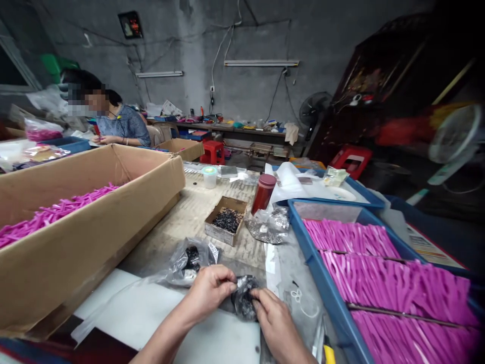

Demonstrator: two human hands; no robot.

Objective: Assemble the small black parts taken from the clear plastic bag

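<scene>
Carton (91, 253) at far left; now the left hand (212, 292) pinches the bag (242, 305), poised between both hands above the tabletop (191, 210); right hand (273, 317) pinches its other side! Looks like bag-handling; next calls for steady fingertips, I'd say.

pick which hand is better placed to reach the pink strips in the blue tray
The right hand, probably: it is nearer the blue tray, which stands on that side; the left hand is farther off. Both hold the bag, so the right would likely need to let go first.
</scene>
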